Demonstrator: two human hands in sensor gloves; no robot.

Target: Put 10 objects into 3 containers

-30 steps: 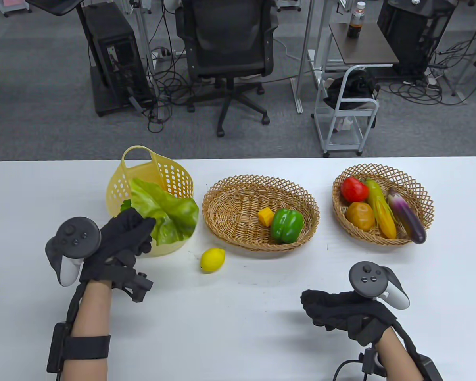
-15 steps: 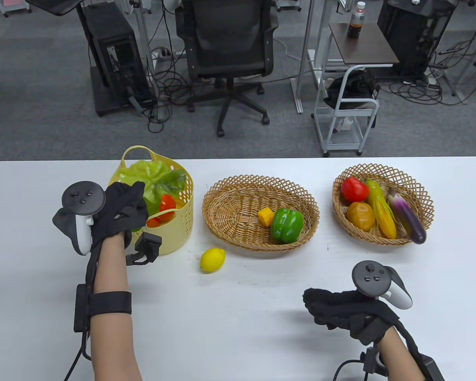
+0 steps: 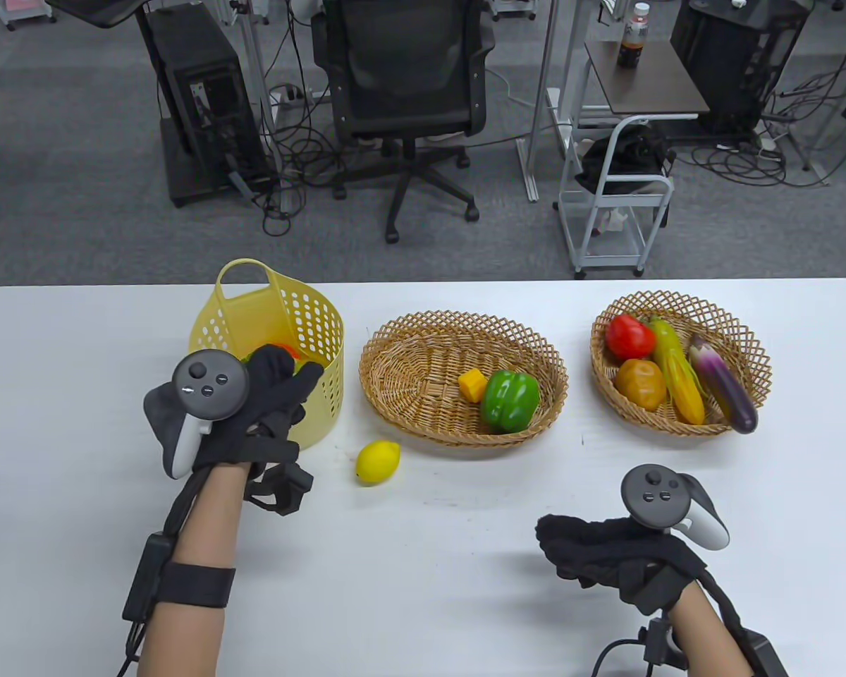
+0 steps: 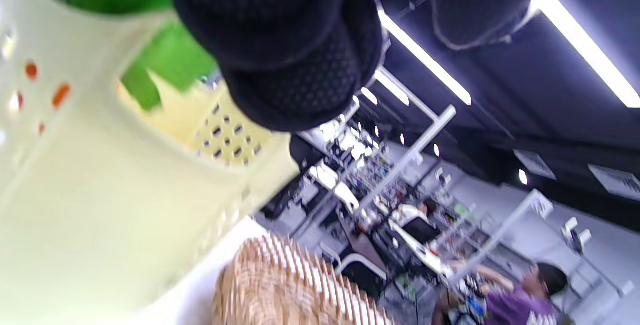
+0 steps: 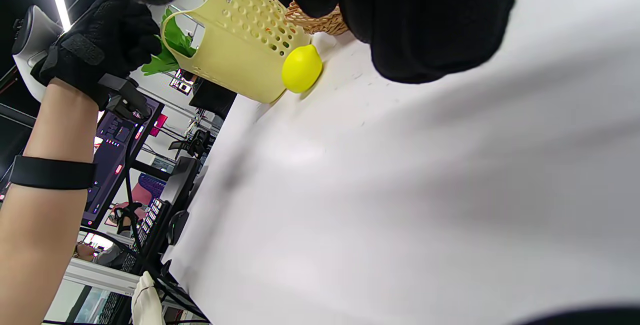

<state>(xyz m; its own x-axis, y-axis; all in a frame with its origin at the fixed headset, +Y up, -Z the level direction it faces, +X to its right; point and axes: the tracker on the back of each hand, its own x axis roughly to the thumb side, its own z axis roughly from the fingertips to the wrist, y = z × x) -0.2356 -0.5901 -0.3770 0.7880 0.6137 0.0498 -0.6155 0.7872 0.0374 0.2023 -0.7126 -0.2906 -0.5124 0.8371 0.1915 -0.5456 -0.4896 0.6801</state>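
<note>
A yellow plastic basket [image 3: 310,317] stands at the back left of the table and holds a green lettuce [image 5: 162,52] and a red-orange item [image 3: 285,349]. My left hand [image 3: 292,370] reaches over its near rim with the fingers spread; the lettuce [image 4: 165,60] lies just beside them. A yellow lemon [image 3: 378,462] lies on the table in front of the baskets and shows in the right wrist view [image 5: 301,68]. My right hand [image 3: 557,543] rests on the table at the front right, loosely curled, holding nothing.
The middle wicker basket [image 3: 409,331] holds a green pepper [image 3: 510,400] and an orange chunk [image 3: 472,385]. The right wicker basket [image 3: 677,300] holds a tomato [image 3: 629,336], corn [image 3: 677,374], an eggplant [image 3: 722,384] and an orange-brown item [image 3: 641,384].
My left hand carried the lettuce up over the yellow basket and set it inside, then drew back toward the near rim with fingers spread. The right hand has stayed put.
</note>
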